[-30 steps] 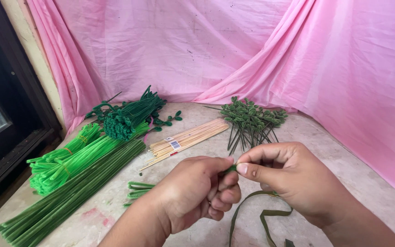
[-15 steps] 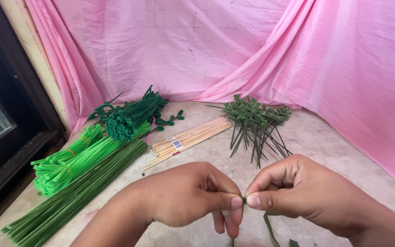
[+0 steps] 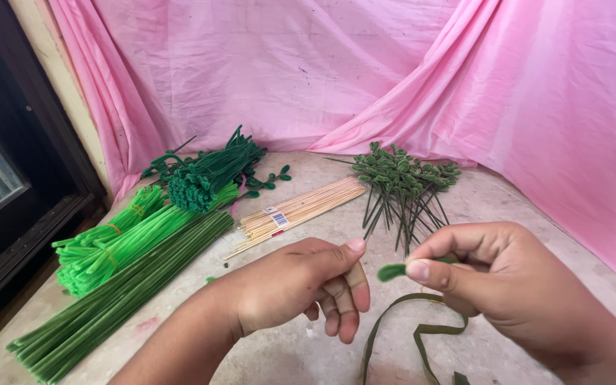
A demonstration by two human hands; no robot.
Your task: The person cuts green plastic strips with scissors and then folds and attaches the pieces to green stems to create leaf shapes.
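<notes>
My right hand pinches a short green fuzzy stem tip between thumb and forefinger. A strip of dark green floral tape hangs down from under that hand and curls on the table. My left hand is just left of the tip, thumb up and fingers curled; whether it grips the tape or a thin stick is hidden by the fingers.
On the stone table lie dark green pipe cleaners, bright green ones, a bundle with curled ends, a pack of wooden skewers and a pile of finished green stems. Pink cloth hangs behind.
The hands met fingertip to fingertip half a second ago; now they have drawn apart. The green tip stays in my right hand, and the view has tilted slightly.
</notes>
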